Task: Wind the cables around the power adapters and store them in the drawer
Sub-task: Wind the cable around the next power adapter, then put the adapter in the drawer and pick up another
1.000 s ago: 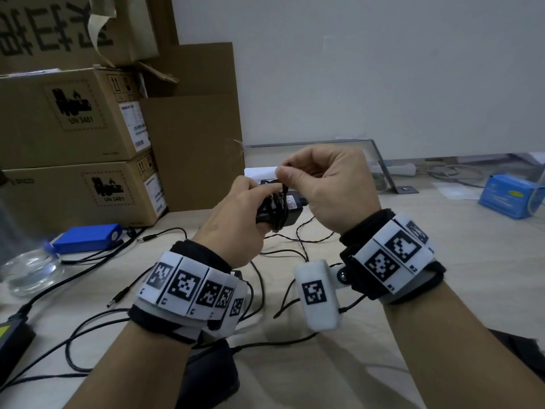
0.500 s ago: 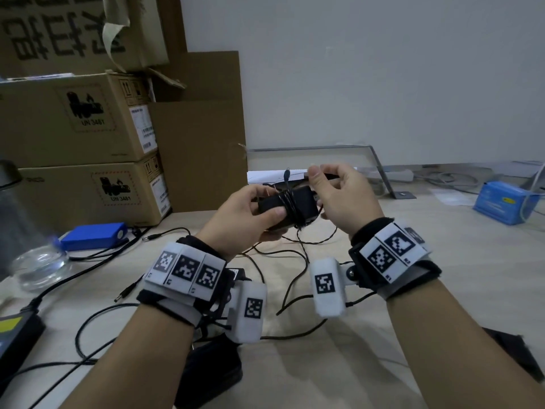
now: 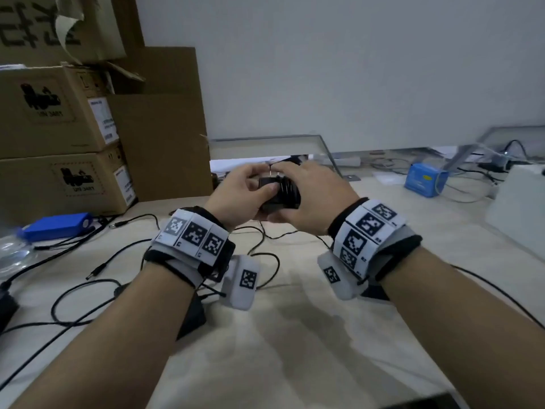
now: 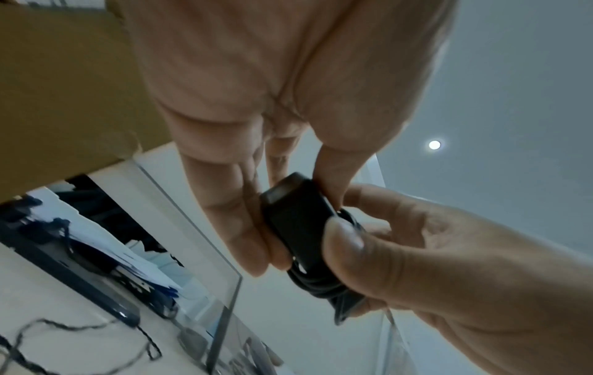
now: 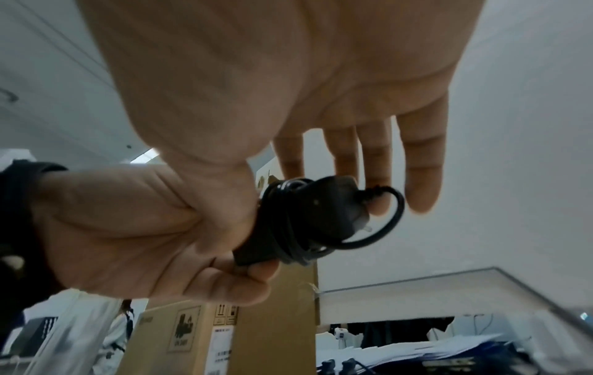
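Left hand (image 3: 236, 193) grips adapter (image 3: 275, 194) above desk (image 3: 295, 335), thumb on top. Right hand (image 3: 312, 199) curled on its cable (image 5: 289, 228) windings. Loose cables (image 3: 97, 278) below.

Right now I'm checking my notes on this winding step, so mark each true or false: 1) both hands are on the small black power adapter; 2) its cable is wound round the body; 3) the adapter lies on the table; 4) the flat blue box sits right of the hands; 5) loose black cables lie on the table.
1) True: the left hand and the right hand both hold the small black power adapter.
2) True: thin black cable wraps it in several turns.
3) False: it is held above the pale wooden table.
4) False: the flat blue box sits to the left.
5) True: loose black cables lie there.
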